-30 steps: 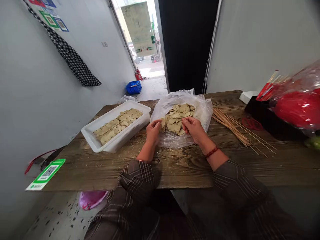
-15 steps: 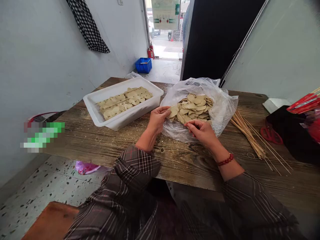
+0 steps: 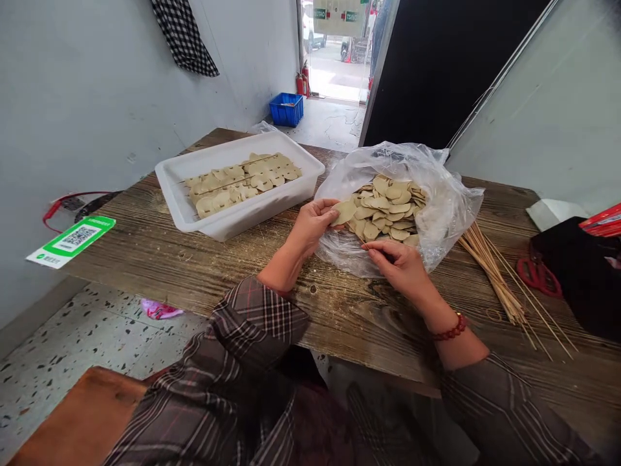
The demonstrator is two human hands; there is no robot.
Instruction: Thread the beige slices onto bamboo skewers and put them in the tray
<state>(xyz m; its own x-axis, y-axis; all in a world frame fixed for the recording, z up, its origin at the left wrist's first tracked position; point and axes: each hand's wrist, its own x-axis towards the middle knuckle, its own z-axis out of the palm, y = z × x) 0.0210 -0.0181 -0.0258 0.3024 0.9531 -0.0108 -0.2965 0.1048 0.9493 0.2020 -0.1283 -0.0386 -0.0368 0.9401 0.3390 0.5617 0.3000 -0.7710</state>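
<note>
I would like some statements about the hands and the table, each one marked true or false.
1. The left hand pinches a flat beige piece. True.
2. The right hand holds a thin stick. True.
3. The white tray stands to the right of the plastic bag. False: it stands to the left.
4. Red scissors lie on the table. True.
5. A red bracelet circles the left wrist. False: it circles the right wrist.

Beige slices (image 3: 388, 206), white tub (image 3: 264, 215), brown plaid sleeves (image 3: 272, 314)
</note>
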